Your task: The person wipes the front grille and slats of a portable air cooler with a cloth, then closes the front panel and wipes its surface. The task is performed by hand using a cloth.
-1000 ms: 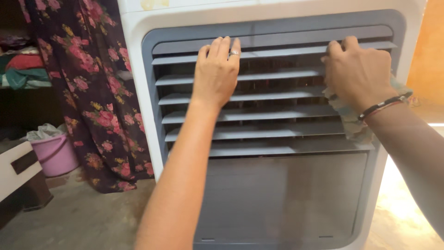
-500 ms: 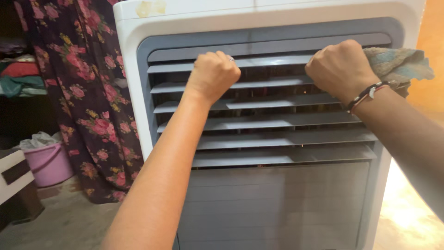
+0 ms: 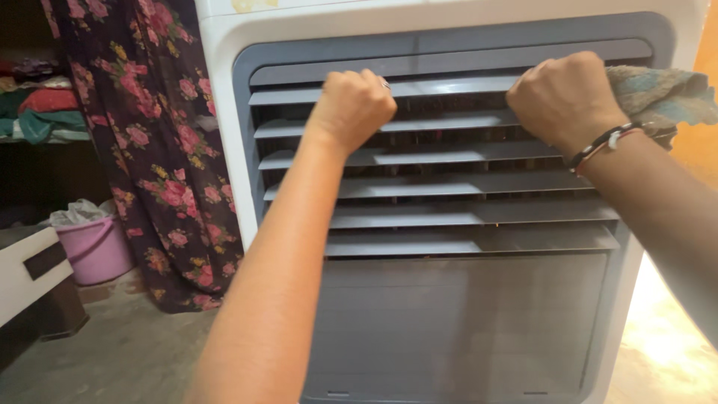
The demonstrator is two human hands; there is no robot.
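A white air cooler [image 3: 224, 90] with a grey louvred grille [image 3: 449, 187] fills the view. My left hand [image 3: 351, 108] is curled into a fist with its fingers hooked over an upper slat [image 3: 441, 90] of the grille. My right hand [image 3: 565, 101] grips the same upper area further right, and a faded blue-green cloth [image 3: 662, 93] is bunched under it, sticking out to the right. A dark bracelet circles my right wrist.
A dark floral curtain [image 3: 149, 150] hangs left of the cooler. A pink bucket [image 3: 93, 247] with crumpled material stands on the concrete floor [image 3: 127, 352]. A white and brown furniture piece [image 3: 34, 277] is at the lower left. Folded clothes [image 3: 41, 112] lie on shelves.
A second ago my fingers lay flat on the slats; both hands have since curled into fists on the upper slats, and the cloth shifted from below my right hand to its right side.
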